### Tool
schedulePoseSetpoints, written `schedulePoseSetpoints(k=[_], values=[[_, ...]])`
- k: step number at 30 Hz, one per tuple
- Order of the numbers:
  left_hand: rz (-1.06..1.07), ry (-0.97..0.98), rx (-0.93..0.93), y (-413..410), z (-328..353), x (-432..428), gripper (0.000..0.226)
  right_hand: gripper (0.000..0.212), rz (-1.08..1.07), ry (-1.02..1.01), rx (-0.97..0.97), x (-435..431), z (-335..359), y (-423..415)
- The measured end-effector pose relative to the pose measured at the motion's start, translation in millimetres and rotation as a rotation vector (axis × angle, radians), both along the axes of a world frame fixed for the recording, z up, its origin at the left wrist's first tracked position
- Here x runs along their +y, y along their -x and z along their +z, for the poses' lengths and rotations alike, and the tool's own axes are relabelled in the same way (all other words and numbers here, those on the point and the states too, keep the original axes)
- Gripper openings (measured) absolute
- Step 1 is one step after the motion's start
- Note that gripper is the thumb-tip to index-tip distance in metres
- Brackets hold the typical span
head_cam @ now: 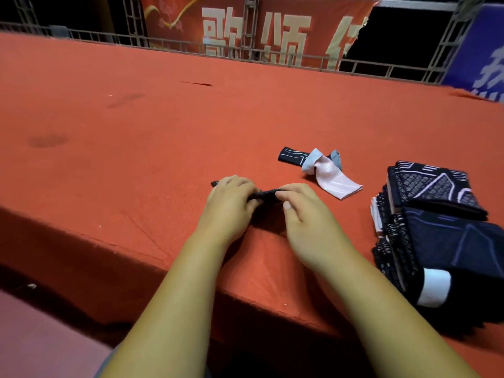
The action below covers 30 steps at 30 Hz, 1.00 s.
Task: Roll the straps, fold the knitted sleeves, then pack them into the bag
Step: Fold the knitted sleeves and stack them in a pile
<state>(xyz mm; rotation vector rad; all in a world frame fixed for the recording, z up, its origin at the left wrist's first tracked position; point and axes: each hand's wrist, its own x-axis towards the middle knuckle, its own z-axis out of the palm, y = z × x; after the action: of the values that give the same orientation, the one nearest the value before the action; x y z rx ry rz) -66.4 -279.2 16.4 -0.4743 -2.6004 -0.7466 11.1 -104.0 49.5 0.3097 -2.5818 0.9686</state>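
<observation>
the left hand (231,205) and right hand (305,214) both pinch a dark strap (266,192) between them. a pink-and-black strap (327,170) lies beyond the right hand.

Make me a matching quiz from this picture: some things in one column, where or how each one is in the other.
Things:
1. dark strap
2. pink strap
3. sleeves
4. banner

States:
A. hangs at the back
B. stacked at the right
C. held by left hand and right hand
D. lies loose on the table

Pairs: 1-C, 2-D, 3-B, 4-A.
</observation>
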Motion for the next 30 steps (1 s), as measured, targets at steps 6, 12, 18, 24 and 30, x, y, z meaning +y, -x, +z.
schedulePoseSetpoints(k=[6, 12, 18, 24, 30], values=[[-0.097, -0.418, -0.102, -58.7, 48.0, 19.0, 0.017, 0.047, -0.113, 0.187, 0.113, 28.8, 43.7, -59.3], [-0.178, -0.998, -0.318, -116.1, 109.0, 39.1, 0.024, 0.067, -0.125, 0.483, -0.180, 43.3, 79.0, -122.2], [-0.255, -1.029, -0.425, -156.1, 142.0, 51.4, 0.018, 0.050, 0.043, 0.937, -0.161, 57.2, 87.8, -150.9], [-0.364, -1.014, -0.503, -181.8, 137.9, 57.4, 0.034, 0.046, 0.073, 1.066, -0.134, 73.5, 81.3, -155.1], [-0.256, -0.881, -0.436, -186.8, 128.4, 62.1, 0.099, 0.035, 0.050, 1.062, -0.123, 81.0, 66.0, -147.3]])
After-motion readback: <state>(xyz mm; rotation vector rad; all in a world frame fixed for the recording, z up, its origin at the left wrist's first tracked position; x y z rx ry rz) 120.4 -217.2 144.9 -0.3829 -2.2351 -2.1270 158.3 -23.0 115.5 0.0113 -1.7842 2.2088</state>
